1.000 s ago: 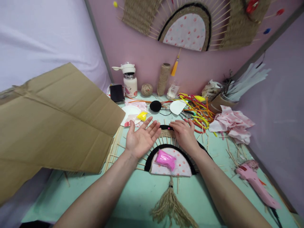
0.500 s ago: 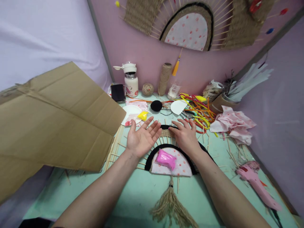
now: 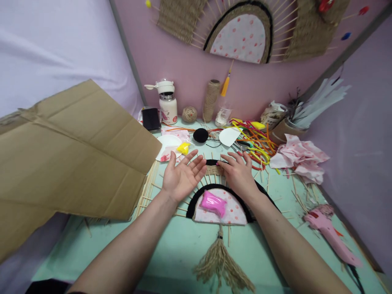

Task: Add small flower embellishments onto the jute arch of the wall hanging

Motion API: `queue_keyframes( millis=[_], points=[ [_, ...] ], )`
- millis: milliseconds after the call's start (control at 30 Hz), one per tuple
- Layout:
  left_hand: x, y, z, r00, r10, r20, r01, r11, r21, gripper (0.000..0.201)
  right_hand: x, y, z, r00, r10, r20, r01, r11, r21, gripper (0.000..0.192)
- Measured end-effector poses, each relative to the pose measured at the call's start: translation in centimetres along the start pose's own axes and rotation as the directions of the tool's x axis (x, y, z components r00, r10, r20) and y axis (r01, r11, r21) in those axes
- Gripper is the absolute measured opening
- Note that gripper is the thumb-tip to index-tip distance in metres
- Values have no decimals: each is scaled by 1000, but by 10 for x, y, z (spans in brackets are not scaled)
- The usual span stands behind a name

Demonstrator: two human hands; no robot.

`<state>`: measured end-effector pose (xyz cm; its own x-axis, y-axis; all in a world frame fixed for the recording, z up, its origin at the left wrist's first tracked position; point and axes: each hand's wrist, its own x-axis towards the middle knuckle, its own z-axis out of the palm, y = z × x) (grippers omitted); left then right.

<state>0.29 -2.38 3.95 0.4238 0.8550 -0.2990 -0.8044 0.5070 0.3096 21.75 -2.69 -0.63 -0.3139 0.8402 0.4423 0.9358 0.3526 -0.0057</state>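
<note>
Near the middle of the green table (image 3: 183, 253), a half-round fan craft (image 3: 220, 204) lies flat, its thin sticks radiating outward and a jute tassel (image 3: 222, 265) trailing from its straight edge toward the near edge of the table. Left hand (image 3: 182, 175): palm turned up, fingers spread apart, holding nothing, hovering over the sticks on the left side of the craft. Right hand (image 3: 237, 171): palm down, fingers apart, fingertips resting on the woven jute band (image 3: 214, 169) at the top of the craft; it grips nothing. A pink packet (image 3: 212, 203) lies on the spotted fabric centre, between the two wrists.

Along the left edge of the table a large cardboard sheet (image 3: 70, 155) leans over the surface, tilted. Toward the far edge stand a white bottle (image 3: 168, 104), a ball of twine (image 3: 189, 114) and a tall twine spool (image 3: 211, 100); a black pompom (image 3: 200, 135) and a white paper plate (image 3: 167, 143) lie just in front of them. A heap of coloured pipe cleaners (image 3: 255, 141) sits right of centre, crumpled pink fabric (image 3: 301, 161) beyond it. A pink glue gun (image 3: 329, 234) lies near the right edge.
</note>
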Motion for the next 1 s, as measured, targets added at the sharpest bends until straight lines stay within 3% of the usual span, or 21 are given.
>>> queue_keyframes(
  millis=[167,233,300,367,400,467,567,633,700,767,867,933,1000],
  points=[
    [0,-3,1,997,69,-27,-59,960,272,54,2,1,-2,999,-3,-42,5,999,42,24],
    [-2,-5,1,985,162,60,-169,831,529,43,3,3,-7,998,16,-57,-12,998,64,26],
    [-8,-5,2,949,146,278,-313,502,806,38,4,4,-15,995,51,-85,-43,995,93,27],
    [-13,-6,2,881,-82,467,-463,64,884,48,2,6,-24,990,84,-112,-70,989,127,25],
    [-16,-7,2,846,-209,490,-518,-107,849,55,0,7,-29,989,92,-117,-75,986,148,24],
    [-18,-11,0,820,-366,441,-556,-322,766,65,-6,8,-36,989,97,-113,-72,976,206,23],
    [-16,-20,-4,835,-423,353,-535,-472,700,61,-16,8,-38,986,112,-125,-68,948,311,20],
    [-12,-24,-6,838,-417,351,-533,-496,686,50,-21,7,-37,981,128,-146,-68,930,360,17],
    [-8,-26,-7,838,-388,383,-536,-459,708,41,-23,6,-36,974,148,-171,-70,917,392,17],
    [-5,-25,-8,844,-307,440,-532,-376,759,38,-23,5,-38,961,178,-212,-75,904,421,18],
    [0,-22,-12,861,-66,504,-506,-206,838,36,-22,2,-46,927,214,-307,-47,880,472,19],
    [4,-21,-17,868,64,493,-487,-92,869,35,-21,-2,-54,907,209,-365,9,858,514,19],
    [6,-21,-21,867,121,484,-484,-27,874,33,-22,-8,-60,905,176,-387,75,829,554,16]
  ],
)
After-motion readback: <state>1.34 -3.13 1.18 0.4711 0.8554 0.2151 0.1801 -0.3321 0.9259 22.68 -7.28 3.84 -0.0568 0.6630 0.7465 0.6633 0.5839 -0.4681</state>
